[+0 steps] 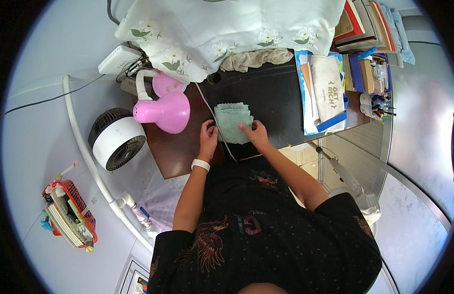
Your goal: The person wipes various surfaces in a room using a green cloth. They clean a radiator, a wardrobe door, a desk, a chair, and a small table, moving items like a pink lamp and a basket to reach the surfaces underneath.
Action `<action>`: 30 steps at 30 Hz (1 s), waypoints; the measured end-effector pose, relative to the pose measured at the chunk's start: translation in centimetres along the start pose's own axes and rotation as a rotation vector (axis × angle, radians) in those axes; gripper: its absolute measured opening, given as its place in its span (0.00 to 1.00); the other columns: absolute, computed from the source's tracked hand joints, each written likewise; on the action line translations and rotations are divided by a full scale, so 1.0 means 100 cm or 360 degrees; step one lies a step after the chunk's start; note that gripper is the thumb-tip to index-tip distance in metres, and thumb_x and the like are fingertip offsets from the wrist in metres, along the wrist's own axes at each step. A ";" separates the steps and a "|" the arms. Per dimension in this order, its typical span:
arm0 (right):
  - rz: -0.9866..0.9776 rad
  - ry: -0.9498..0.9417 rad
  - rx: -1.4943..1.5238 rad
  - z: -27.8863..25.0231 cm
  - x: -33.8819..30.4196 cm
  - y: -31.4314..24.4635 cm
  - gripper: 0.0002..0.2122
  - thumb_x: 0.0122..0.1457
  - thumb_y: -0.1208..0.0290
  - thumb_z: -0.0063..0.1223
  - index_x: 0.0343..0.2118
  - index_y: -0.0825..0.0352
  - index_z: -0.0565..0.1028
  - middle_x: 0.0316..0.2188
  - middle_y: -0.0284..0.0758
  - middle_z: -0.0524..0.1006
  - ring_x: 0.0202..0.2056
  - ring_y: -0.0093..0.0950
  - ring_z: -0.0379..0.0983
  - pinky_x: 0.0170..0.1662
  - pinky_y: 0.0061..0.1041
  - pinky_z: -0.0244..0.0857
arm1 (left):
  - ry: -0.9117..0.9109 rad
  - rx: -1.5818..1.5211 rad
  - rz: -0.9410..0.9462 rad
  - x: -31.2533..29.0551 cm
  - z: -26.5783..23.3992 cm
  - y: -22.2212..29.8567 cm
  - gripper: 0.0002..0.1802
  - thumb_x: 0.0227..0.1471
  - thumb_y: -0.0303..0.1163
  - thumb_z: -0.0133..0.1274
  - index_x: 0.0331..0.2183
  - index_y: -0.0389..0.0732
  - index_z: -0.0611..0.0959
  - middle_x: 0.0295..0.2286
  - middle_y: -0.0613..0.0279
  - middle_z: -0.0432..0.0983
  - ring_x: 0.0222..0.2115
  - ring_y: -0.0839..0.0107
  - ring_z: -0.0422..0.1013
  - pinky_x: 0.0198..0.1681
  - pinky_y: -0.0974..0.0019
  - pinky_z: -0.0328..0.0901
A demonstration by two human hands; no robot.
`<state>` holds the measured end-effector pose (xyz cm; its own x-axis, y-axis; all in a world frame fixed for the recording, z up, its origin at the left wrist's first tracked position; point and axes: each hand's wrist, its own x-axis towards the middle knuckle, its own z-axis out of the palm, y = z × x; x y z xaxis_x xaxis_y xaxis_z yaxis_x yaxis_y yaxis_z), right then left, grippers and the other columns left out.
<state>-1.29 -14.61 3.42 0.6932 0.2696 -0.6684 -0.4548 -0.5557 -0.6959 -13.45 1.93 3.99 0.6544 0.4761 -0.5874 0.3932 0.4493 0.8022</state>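
Observation:
A pale green cloth (233, 128), folded into several layers with wavy edges, lies at the near side of the black desk mat. My right hand (256, 135) grips its right edge, thumb on top and the other fingers curled at the side. At the cloth's left edge is my left hand (209, 138), fingers bent and closed against it, partly hiding one another. A thin white cable (211, 107) runs down the desk and passes along the cloth's left side. My left wrist wears a white band (200, 165).
A pink desk lamp (165, 112) and a white fan (120, 142) stand to the left. Beyond the mat lie a crumpled beige cloth (256, 60) and a flowered white cover (237, 29). On the right are a cream pouch (327, 85) on papers and a blue basket (357, 73).

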 end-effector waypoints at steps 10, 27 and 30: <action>-0.0706 -0.0310 -0.0449 -0.030 -0.031 -0.017 0.19 0.56 0.61 0.59 0.45 0.68 0.70 0.29 0.46 0.79 0.34 0.40 0.78 0.36 0.33 0.70 | -0.0259 0.0300 -0.0023 -0.008 0.002 0.004 0.09 0.62 0.35 0.47 0.41 0.40 0.72 0.32 0.66 0.71 0.34 0.78 0.66 0.39 0.72 0.63; -0.0627 0.0212 0.0261 -0.047 -0.061 0.021 0.15 0.62 0.66 0.51 0.45 0.71 0.66 0.38 0.44 0.74 0.42 0.33 0.72 0.45 0.31 0.65 | -0.0080 0.0569 0.0074 -0.036 0.019 0.007 0.37 0.55 0.36 0.58 0.60 0.45 0.58 0.37 0.59 0.71 0.35 0.76 0.67 0.41 0.67 0.64; -0.0632 0.0221 0.0361 -0.067 -0.055 -0.016 0.15 0.62 0.65 0.51 0.45 0.71 0.66 0.39 0.43 0.74 0.41 0.32 0.72 0.45 0.31 0.65 | -0.0010 0.1095 0.0670 -0.042 0.034 0.035 0.34 0.51 0.37 0.61 0.56 0.40 0.66 0.44 0.55 0.68 0.41 0.74 0.66 0.46 0.66 0.63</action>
<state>-0.59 -20.42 9.97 0.8993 0.3100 -0.3086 -0.2396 -0.2413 -0.9404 -12.65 -1.13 9.63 0.8391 0.4966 -0.2221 0.4209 -0.3340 0.8434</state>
